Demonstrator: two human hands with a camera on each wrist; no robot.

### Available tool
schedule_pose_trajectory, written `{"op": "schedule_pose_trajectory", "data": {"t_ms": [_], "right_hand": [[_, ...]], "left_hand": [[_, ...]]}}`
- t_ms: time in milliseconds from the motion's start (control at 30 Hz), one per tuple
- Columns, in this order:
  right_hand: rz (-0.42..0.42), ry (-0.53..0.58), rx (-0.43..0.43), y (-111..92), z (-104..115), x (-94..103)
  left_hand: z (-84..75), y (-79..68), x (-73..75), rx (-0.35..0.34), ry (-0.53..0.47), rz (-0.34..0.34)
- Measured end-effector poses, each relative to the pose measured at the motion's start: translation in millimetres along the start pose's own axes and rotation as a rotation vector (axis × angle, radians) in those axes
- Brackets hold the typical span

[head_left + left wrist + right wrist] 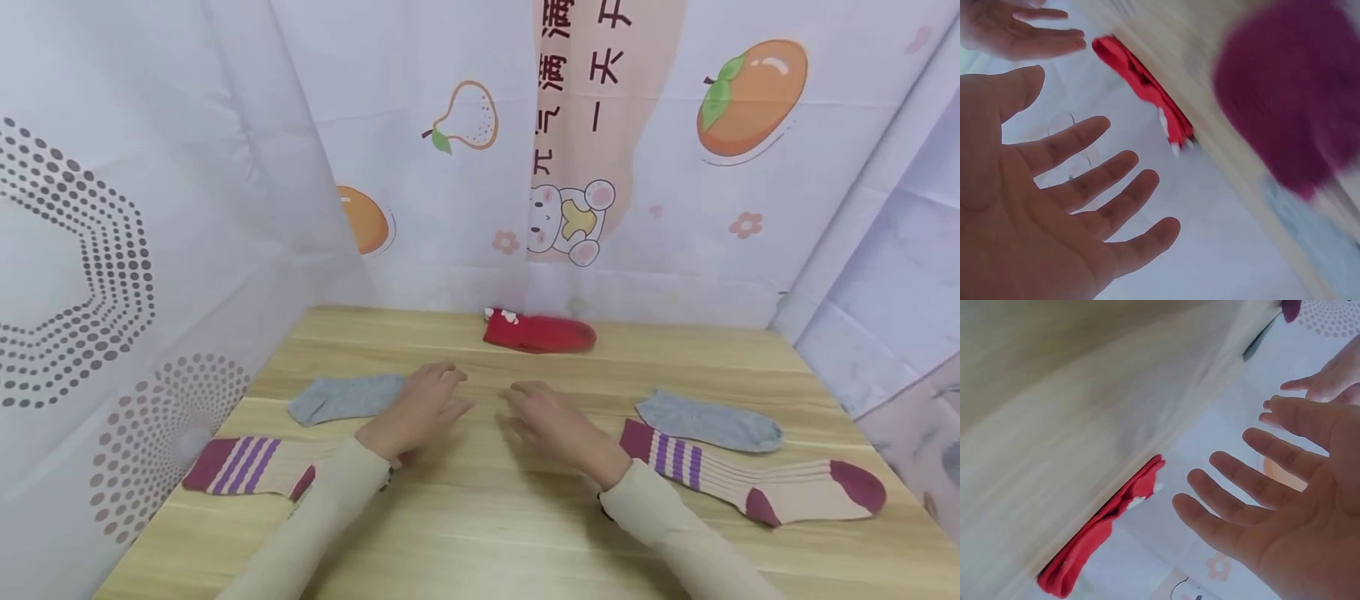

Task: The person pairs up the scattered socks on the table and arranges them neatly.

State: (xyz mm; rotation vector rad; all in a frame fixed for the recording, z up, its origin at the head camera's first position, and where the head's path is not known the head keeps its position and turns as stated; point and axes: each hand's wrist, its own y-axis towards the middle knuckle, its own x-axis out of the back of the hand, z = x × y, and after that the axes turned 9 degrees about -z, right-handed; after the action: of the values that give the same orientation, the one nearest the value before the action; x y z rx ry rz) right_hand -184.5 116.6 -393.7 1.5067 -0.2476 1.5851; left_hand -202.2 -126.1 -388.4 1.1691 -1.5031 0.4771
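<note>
My left hand (pixel 422 407) hovers over the wooden table with fingers spread and holding nothing, as the left wrist view confirms. Beside and partly behind it lies a grey sock (pixel 345 398). A cream sock with purple stripes and maroon ends (pixel 251 465) lies nearer, partly covered by the left sleeve. My right hand (pixel 558 429), also empty with extended fingers (pixel 1229 503), is held opposite. To its right are another grey sock (pixel 712 422) and a matching striped sock (pixel 795 492), the two lying close together. A red sock (pixel 543 333) rests at the back, beyond both hands.
The wood-grain table (pixel 480 533) has its far edge against a white curtain (pixel 450 208) printed with fruit and a cartoon animal. Dotted curtain fabric (pixel 112 250) borders the left side, and another pale curtain (pixel 892 275) hangs at the right.
</note>
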Motion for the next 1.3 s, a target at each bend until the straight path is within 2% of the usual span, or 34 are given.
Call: {"op": "schedule_pose_trajectory", "data": {"t_ms": [100, 233, 300, 433, 567, 667, 800, 1000, 1200, 1300], "right_hand": [[-0.007, 0.011, 0.023, 7, 6, -3.9], [0.002, -0.005, 0.027, 15, 13, -8.7], [0.013, -0.003, 0.028, 21, 17, -11.0], [0.040, 0.026, 0.024, 36, 25, -17.7], [0.047, 0.035, 0.034, 55, 34, -26.1], [0.049, 0.041, 0.053, 69, 41, -32.8], [0.068, 0.072, 0.056, 89, 50, -42.2], [0.105, 0.120, 0.048, 116, 61, -55.3], [0.256, 0.160, -0.066, 132, 70, -71.6], [0.340, 0.118, -0.110, 133, 71, -77.5]], "left_hand": [[13.7, -9.0, 10.2, 0.007, 0.032, -0.019], [30.9, -20.2, 33.5, 0.030, 0.060, -0.030], [40.1, -24.9, 48.9, 0.066, 0.075, -0.020], [63.1, -33.0, 73.6, 0.187, 0.084, 0.040], [93.3, -36.0, 88.8, 0.284, 0.037, 0.079], [117.4, -39.7, 96.6, 0.315, 0.015, 0.077], [143.9, -48.0, 101.1, 0.346, 0.003, 0.068], [161.8, -48.8, 94.3, 0.371, 0.001, 0.099], [174.3, -50.5, 75.8, 0.335, 0.059, 0.103], [179.3, -53.1, 70.2, 0.331, 0.075, 0.116]]}}
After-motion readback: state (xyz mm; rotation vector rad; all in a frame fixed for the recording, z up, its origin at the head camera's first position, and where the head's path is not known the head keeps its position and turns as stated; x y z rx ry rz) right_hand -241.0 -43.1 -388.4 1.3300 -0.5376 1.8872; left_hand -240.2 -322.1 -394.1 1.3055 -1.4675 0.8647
